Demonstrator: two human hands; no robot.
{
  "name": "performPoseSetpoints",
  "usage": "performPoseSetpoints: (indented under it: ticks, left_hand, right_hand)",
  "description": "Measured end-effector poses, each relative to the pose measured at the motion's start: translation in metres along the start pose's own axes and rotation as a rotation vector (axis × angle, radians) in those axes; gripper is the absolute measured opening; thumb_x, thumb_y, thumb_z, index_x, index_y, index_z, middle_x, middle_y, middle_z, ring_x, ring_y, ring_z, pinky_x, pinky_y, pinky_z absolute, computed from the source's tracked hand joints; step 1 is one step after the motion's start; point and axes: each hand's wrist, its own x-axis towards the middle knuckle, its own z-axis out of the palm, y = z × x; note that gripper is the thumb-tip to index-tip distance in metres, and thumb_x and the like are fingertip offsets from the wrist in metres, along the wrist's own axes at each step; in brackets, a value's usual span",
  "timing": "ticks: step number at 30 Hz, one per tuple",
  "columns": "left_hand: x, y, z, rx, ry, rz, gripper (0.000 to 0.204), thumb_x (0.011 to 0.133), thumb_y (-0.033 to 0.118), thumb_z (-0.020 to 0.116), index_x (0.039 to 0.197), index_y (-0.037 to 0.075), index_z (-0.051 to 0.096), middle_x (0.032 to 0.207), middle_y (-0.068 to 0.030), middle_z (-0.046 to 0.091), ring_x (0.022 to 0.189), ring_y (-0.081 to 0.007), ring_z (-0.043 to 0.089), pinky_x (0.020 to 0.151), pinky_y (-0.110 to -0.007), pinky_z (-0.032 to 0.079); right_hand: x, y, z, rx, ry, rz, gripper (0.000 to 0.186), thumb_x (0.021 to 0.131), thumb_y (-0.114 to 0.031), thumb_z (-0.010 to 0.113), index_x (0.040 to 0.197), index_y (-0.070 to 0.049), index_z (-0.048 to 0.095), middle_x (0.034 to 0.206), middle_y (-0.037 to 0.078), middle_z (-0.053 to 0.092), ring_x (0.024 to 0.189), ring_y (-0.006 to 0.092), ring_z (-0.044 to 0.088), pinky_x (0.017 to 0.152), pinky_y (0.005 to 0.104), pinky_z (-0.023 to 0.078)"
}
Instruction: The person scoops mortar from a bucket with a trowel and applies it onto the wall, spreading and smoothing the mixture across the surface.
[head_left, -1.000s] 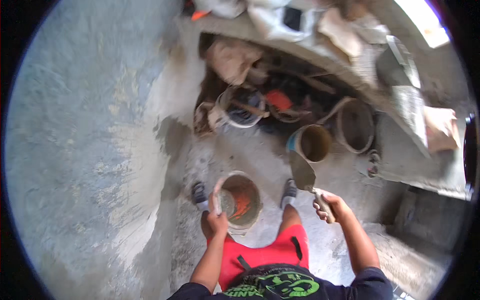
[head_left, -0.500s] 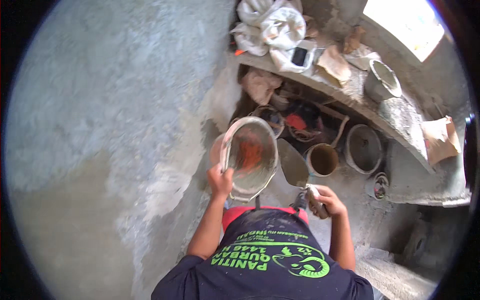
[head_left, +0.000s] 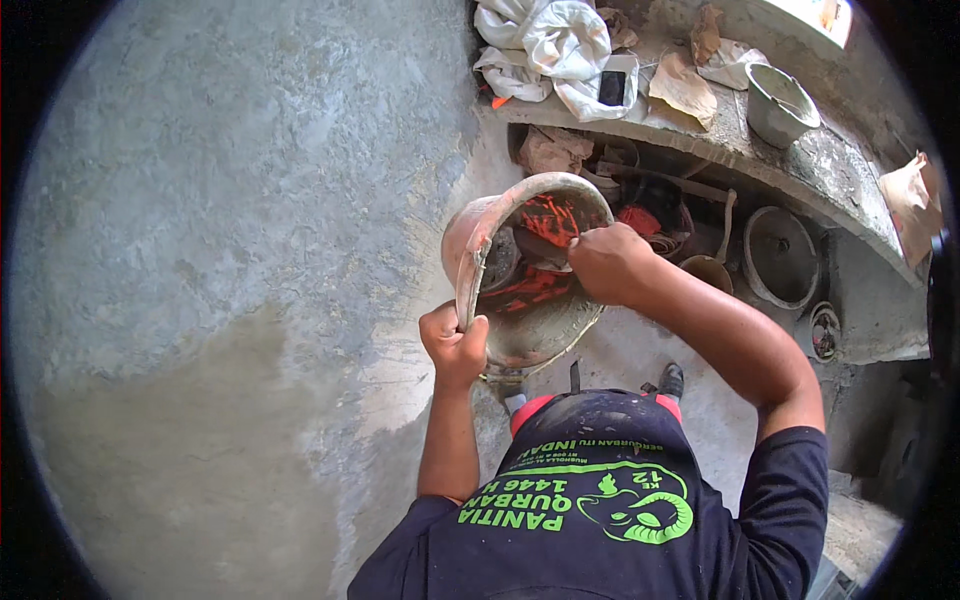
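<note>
My left hand [head_left: 456, 345] is closed round the near left rim of a cement-smeared bucket [head_left: 467, 228], holding it tilted so its mouth faces right and toward me. Orange-red patches and wet grey mortar [head_left: 500, 258] show inside. Reaching in across the mouth, my right hand [head_left: 615, 264] is closed on a trowel [head_left: 541, 249]. Its handle is covered by my fingers, and only part of the dark blade shows against the bucket's inside.
A partly damp cement wall [head_left: 250, 180] fills the left. Along the far right, a concrete ledge [head_left: 735, 138] carries white sacks [head_left: 565, 45], a dark phone [head_left: 613, 88], torn brown paper [head_left: 684, 92] and a grey bucket [head_left: 783, 112]. Under it stand a large tub [head_left: 782, 258] and a small can [head_left: 824, 332].
My right hand has swung up and left, bringing the trowel from beside the bucket into it. The bucket is raised closer and tilted more, still in my left hand.
</note>
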Motion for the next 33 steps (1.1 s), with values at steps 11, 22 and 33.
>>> performPoseSetpoints:
  ticks: [11,22,33]
  left_hand:
    - [0.020,0.025,-0.011,0.039,-0.252,0.239,0.026,0.071,0.003,0.065,0.057,0.004,0.042,0.056,-0.0034,0.039,0.048,-0.0144,0.037,0.049,-0.034,0.025]
    - [0.024,-0.020,-0.003,-0.163,-0.097,-0.170,0.020,0.068,0.003,0.064,0.058,0.006,0.047,0.058,0.0049,0.045,0.054,-0.0063,0.038,0.051,-0.030,0.027]
    - [-0.063,-0.179,0.043,-0.258,0.334,-0.831,0.013,0.068,-0.001,0.064,0.081,0.001,0.064,0.074,-0.0033,0.062,0.068,-0.0156,0.059,0.066,-0.031,0.049]
  right_hand:
    - [0.039,0.039,0.005,0.430,-0.413,-0.244,0.038,0.098,-0.033,0.054,0.117,-0.003,0.069,0.090,0.019,0.073,0.077,0.0272,0.074,0.067,0.0415,0.061]
    - [0.006,0.071,0.074,1.461,-0.407,-0.272,0.040,0.105,-0.037,0.058,0.121,-0.003,0.068,0.081,0.007,0.067,0.060,0.0151,0.061,0.052,0.0302,0.051]
    - [-0.056,0.082,0.127,2.033,-0.480,-0.018,0.044,0.098,-0.030,0.062,0.120,0.008,0.065,0.080,0.015,0.069,0.053,0.0193,0.062,0.045,0.0318,0.048]
